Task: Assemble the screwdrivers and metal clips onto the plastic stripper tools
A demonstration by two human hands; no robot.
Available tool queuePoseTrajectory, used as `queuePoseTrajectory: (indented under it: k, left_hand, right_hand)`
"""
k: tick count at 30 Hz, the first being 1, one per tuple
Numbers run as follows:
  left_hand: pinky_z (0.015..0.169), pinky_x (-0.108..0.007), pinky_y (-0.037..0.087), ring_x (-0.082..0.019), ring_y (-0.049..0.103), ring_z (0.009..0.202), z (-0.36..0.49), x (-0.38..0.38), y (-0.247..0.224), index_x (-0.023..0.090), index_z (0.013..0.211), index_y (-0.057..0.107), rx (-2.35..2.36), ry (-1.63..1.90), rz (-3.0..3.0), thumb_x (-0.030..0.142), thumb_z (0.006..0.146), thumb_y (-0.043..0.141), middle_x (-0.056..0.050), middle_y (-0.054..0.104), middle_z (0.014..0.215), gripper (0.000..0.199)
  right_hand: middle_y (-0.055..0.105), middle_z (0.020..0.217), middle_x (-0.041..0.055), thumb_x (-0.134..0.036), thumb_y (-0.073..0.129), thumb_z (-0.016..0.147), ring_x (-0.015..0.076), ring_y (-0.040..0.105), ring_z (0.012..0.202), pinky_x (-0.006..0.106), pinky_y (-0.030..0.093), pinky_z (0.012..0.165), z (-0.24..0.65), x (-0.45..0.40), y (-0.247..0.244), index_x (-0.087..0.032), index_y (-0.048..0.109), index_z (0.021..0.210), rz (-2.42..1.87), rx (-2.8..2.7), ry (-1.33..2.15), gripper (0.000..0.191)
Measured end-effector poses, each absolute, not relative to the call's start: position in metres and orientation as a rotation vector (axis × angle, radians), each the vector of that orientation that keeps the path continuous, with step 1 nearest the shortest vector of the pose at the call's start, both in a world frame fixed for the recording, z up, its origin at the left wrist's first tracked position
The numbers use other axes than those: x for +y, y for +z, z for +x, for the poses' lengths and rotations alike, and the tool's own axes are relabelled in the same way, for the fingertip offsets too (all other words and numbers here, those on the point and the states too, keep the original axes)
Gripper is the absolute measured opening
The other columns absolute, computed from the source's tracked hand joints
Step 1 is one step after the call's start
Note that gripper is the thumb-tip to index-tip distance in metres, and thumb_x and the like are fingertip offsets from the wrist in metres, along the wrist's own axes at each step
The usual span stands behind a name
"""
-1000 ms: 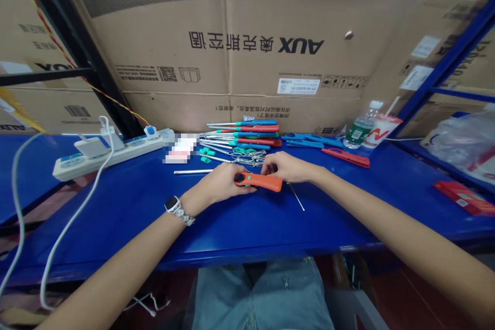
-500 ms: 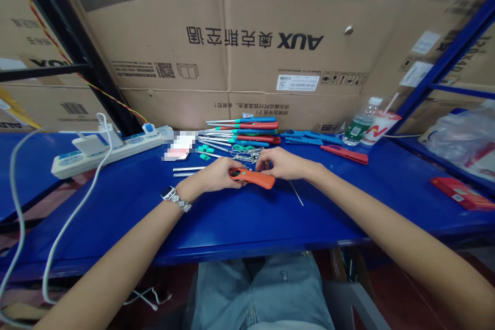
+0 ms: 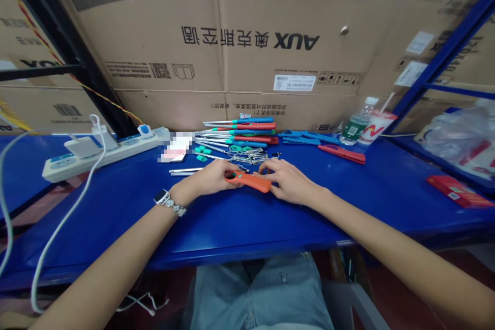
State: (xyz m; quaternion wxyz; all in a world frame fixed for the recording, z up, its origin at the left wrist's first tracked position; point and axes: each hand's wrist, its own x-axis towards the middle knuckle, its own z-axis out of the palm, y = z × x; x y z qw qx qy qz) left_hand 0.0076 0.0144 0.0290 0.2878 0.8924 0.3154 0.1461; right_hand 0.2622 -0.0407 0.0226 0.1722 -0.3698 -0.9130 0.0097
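An orange lighter handle lies across the space between my hands, with a small green part showing near its left end. My left hand is closed around that left end; some of its fingers are hidden behind the handle. At the other end, my right hand has its fingers curled and pressed against the handle. Just beyond my hands are small metal pieces with thin wires and several green plastic parts. Thin metal tubes rest beside my left hand.
Long-nosed lighters are piled at the back of the blue table. Blue handle shells and a red one lie to their right, near a bottle and a cup. A power strip stands left, by a phone.
My right hand has come lower and against the right end of the orange handle. The thin rod that showed below it is out of sight. The view has shifted slightly.
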Motion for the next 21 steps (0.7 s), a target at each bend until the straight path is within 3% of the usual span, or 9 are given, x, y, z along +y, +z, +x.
queuePoseTrajectory:
  k: [5, 10, 14, 21]
  left_hand:
    - [0.061, -0.026, 0.036, -0.015, 0.048, 0.064, 0.006, 0.015, 0.026, 0.016, 0.094, 0.076, 0.837, 0.400, 2.432, 0.040, 0.085, 0.066, 0.000, 0.060, 0.069, 0.028]
    - [0.060, -0.027, 0.036, -0.015, 0.049, 0.063, 0.006, 0.016, 0.025, 0.016, 0.093, 0.074, 0.826, 0.404, 2.448, 0.044, 0.087, 0.066, -0.001, 0.061, 0.070, 0.030]
    - [0.060, -0.027, 0.035, -0.015, 0.048, 0.063, 0.007, 0.014, 0.025, 0.016, 0.092, 0.075, 0.838, 0.397, 2.440, 0.046, 0.087, 0.065, -0.001, 0.061, 0.069, 0.032]
    - [0.063, -0.027, 0.038, -0.016, 0.053, 0.067, 0.001, 0.014, 0.036, 0.016, 0.102, 0.073, 0.897, 0.526, 2.259, 0.049, 0.086, 0.067, -0.002, 0.067, 0.080, 0.037]
  right_hand:
    - [0.069, 0.131, 0.0100, -0.022, 0.055, 0.101, 0.0281, 0.061, 0.122, 0.048, 0.044, 0.101, 0.260, -0.048, 0.023, -0.025, 0.074, 0.124, -1.165, -2.584, 0.052, 0.030]
    - [0.056, 0.152, 0.0124, -0.028, 0.045, 0.105, 0.0304, 0.044, 0.147, 0.053, 0.039, 0.113, 0.255, -0.060, 0.019, -0.018, 0.054, 0.149, -1.250, -2.655, 0.029, 0.046]
    - [0.049, 0.155, 0.0146, -0.035, 0.041, 0.107, 0.0290, 0.046, 0.146, 0.052, 0.038, 0.116, 0.253, -0.066, 0.017, -0.016, 0.052, 0.151, -1.295, -2.673, -0.031, 0.049]
    - [0.054, 0.152, 0.0148, -0.039, 0.043, 0.107, 0.0311, 0.053, 0.140, 0.053, 0.041, 0.110, 0.248, -0.069, 0.021, -0.015, 0.058, 0.144, -1.303, -2.697, -0.155, 0.046]
